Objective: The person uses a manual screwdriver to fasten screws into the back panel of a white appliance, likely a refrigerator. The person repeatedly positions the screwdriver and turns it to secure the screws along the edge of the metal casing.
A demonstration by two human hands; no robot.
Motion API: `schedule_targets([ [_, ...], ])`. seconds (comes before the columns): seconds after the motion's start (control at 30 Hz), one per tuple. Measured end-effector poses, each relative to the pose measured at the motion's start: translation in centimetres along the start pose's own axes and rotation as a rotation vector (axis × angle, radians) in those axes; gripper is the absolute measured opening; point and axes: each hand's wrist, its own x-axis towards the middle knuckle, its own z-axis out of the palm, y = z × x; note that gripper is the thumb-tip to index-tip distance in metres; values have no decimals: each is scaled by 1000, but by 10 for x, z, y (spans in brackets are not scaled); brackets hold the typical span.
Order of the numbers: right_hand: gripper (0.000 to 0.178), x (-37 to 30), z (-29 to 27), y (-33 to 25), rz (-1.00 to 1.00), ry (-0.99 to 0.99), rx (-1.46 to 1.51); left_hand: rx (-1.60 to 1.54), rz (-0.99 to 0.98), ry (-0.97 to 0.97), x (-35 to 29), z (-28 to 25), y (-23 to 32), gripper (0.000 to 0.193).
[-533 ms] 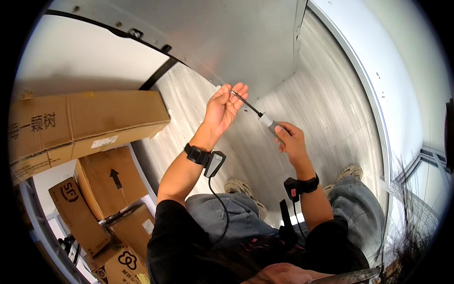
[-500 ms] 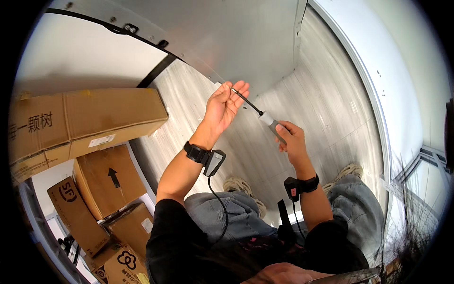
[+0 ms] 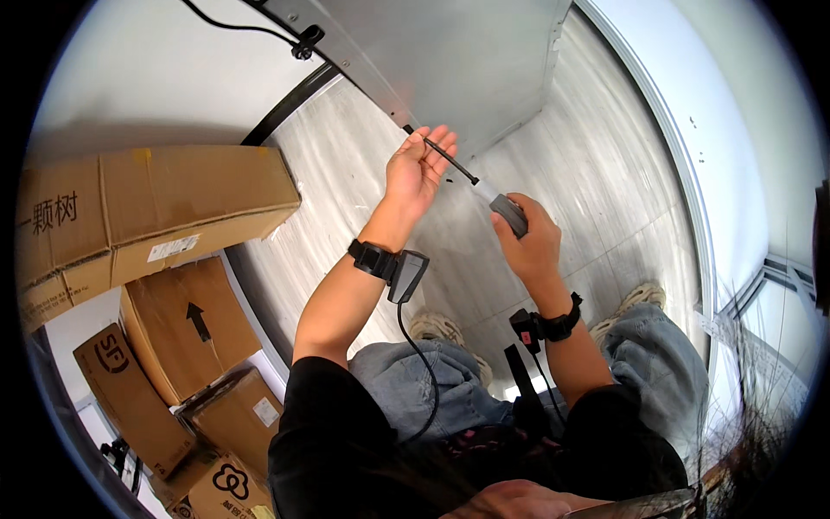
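My right hand point(image 3: 532, 238) is wrapped round the grey handle of a screwdriver point(image 3: 455, 163), whose dark shaft slants up and left. At the far end of that shaft, my left hand point(image 3: 418, 171) pinches with thumb and forefinger, its other fingers spread and palm up. A short dark end point(image 3: 408, 129) shows just beyond the pinch, beside the lower edge of a large grey metal panel point(image 3: 450, 69); I cannot tell whether it touches. Any small part between the left fingertips is hidden.
A long cardboard box point(image 3: 199, 192) lies to the left, with several smaller cartons point(image 3: 192, 320) below it. A black cable point(image 3: 238, 26) runs to a clip on the panel's edge. A white wall point(image 3: 735, 173) stands at right, and pale wood-look floor point(image 3: 622, 164) lies beneath my hands.
My view has shifted, bringing the black cable into sight at the panel's edge. Both hands sit slightly higher in view, and the right hand has turned round the handle.
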Motion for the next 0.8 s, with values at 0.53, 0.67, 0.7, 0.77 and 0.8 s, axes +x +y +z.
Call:
schedule_targets([
  [0.53,32,-19,26,-5,140,-140,507,2,53,-40,3,2,11,20],
  [0.67,32,-23,36,-1,199,-221,535,-10,52,-24,8,-5,12,21],
  [0.7,32,-23,37,-3,195,-223,531,-6,52,-15,7,-4,13,21],
  [0.77,32,-21,38,-6,189,-227,523,2,51,5,8,-1,15,21],
  [0.8,32,-20,39,-7,187,-227,515,-8,51,6,9,-1,17,20],
])
